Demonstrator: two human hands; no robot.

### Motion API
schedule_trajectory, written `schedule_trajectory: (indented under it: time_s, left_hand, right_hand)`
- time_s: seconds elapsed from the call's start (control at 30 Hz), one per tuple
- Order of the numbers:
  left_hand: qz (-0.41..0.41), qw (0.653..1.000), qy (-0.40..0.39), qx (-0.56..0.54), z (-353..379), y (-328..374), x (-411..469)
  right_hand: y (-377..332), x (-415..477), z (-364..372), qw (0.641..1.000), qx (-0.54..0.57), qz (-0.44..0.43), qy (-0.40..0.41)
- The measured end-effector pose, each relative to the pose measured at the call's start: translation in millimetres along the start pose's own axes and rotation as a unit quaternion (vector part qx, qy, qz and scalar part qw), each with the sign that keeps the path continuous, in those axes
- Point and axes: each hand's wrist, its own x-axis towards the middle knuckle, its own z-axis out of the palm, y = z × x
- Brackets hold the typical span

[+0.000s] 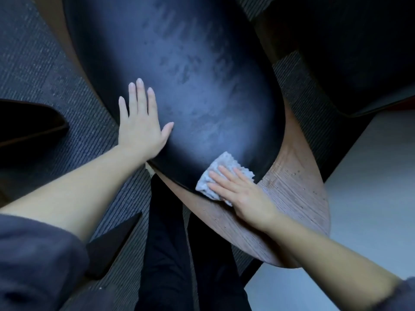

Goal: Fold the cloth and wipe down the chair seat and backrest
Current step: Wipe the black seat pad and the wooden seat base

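Both hands lie flat with fingers straight, and neither grips anything. Left hand (140, 124) rests palm down on the near left part of the black chair seat (190, 75), its four fingers close together and pointing away from the person and its thumb spread out to the right. Right hand (242, 194) presses down on the folded cloth (221, 163) with its fingers slightly fanned and laid across the top of it. This cloth is a small, pale, textured pad with a ragged edge. It sits at the near right edge of the seat, where the black surface meets the curved wooden backrest (296, 198), and it overlaps both. The heel of the right hand lies over the wood. The two hands are well apart, with bare seat between them. Dull, patchy streaks (186, 63) mark the glossy seat farther out, mostly toward its middle and far end. Both forearms are bare, with dark grey sleeves (33, 254) pushed up near the elbows. Between the arms, the person's legs in dark trousers (166, 243) stand close against the chair. Grey ribbed carpet (45, 63) covers the floor to the left, where dark angular shapes cannot be made out. A second dark piece of furniture (348, 52) stands at the upper right, and a pale smooth floor (370, 176) runs along the right side.
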Motion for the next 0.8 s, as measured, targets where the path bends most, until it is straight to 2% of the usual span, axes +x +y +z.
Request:
schedule_trajectory:
  time_s: [0.17, 0.23, 0.37, 0.47, 0.67, 0.8]
  left_hand:
    - [0.048, 0.998, -0.033, 0.035, 1.9, -15.0, 1.4]
    - [0.043, 0.998, -0.032, 0.036, 4.3, -12.9, 2.7]
    - [0.046, 0.998, -0.031, 0.039, 1.6, -13.7, 1.7]
    - [0.052, 0.997, -0.042, 0.042, -4.0, -14.1, 3.0]
    - [0.055, 0.997, -0.039, 0.033, -8.5, -16.8, 0.4]
    - [0.084, 0.995, -0.044, 0.025, -8.9, -27.4, -8.1]
  right_hand:
    - [-0.4, -19.6, -2.1, 0.994, -0.001, 0.096, 0.048]
    - [-18.4, 4.2, 4.5, 0.996, -0.010, 0.072, 0.046]
    - [-53.4, 74.9, 29.2, 0.993, -0.103, -0.051, 0.001]
    - [-60.1, 81.9, 28.3, 0.987, -0.149, -0.051, -0.029]
    - [-32.8, -6.6, 9.8, 0.983, -0.171, -0.039, -0.047]
    - [-56.4, 51.0, 25.8, 0.977, -0.210, -0.033, -0.011]
